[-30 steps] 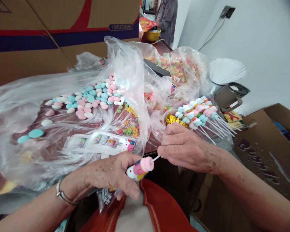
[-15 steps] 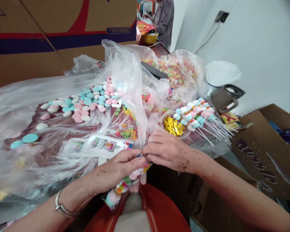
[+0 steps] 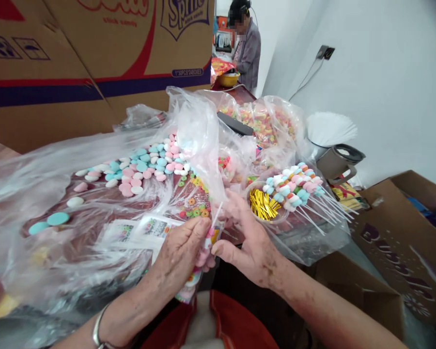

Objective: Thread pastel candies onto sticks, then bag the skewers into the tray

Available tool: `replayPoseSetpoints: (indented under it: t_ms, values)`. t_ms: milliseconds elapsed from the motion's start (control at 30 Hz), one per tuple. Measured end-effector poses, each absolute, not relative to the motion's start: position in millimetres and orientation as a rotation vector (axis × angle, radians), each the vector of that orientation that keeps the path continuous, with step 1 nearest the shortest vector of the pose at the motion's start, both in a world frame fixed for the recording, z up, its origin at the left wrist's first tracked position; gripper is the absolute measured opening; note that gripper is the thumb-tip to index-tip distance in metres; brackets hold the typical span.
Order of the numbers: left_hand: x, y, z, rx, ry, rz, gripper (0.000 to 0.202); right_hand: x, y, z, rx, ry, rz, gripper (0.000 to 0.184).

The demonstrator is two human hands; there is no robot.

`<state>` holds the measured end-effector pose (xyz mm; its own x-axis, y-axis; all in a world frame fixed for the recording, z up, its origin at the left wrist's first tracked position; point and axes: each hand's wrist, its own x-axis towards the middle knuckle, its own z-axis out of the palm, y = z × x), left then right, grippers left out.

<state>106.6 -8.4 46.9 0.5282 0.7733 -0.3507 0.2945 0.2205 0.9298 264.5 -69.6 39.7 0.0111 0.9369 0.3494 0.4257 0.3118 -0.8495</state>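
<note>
Candy skewer (image 3: pixel 203 259) in a printed sleeve is gripped by the left hand (image 3: pixel 181 247), fingers curled tight, at the table edge above the lap. Sleeve top is pinched by the right hand (image 3: pixel 249 245), remaining fingers loosely spread. Gold twist ties (image 3: pixel 263 203) are seen just beyond.

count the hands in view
2. The left hand holds a candy stick; the right hand is just beside it. The hands of the person at the back cannot be made out.
</note>
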Motion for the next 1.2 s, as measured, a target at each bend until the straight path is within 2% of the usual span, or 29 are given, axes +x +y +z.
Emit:
replayPoseSetpoints:
  t_ms: [33, 133, 167, 333, 433, 600, 700, 833, 1067, 1200]
  values:
    - [107, -7, 48, 1.408, 1.033, 0.458, 0.048, 260, -70, 39, -1.327, -1.454, 0.76, 0.053]
    - [110, -5, 49, 1.425, 1.009, 0.472, 0.046, 249, -68, 36, -1.38, -1.221, 1.004, 0.025]
    - [110, -5, 48, 1.36, 0.979, 0.472, 0.045, 247, -67, 34, -1.339, -1.168, 1.064, 0.022]
    - [106, -10, 45, 1.007, 0.811, 0.503, 0.033, 244, -66, 28, -1.085, -0.853, 1.262, 0.017]
    - [100, -9, 44, 0.923, 0.817, 0.478, 0.028, 245, -66, 23, -0.986, -0.766, 1.322, 0.021]
    - [94, -3, 48, 0.798, 0.722, 0.273, 0.016, 254, -68, 20, -0.935, -1.026, 1.321, 0.028]
    - [91, 0, 49, 0.751, 0.686, 0.105, 0.018, 261, -70, 26, -1.086, -1.447, 1.043, 0.011]
    - [86, 4, 47, 0.753, 0.597, 0.08, 0.026, 262, -72, 35, -1.183, -1.675, 0.609, 0.02]
    - [83, 8, 53, 1.013, 0.556, 0.048, 0.035, 255, -77, 32, -1.362, -1.537, 0.461, 0.018]
    - [86, 7, 50, 1.146, 0.65, 0.052, 0.041, 261, -87, 33, -1.435, -1.777, -0.15, 0.023]
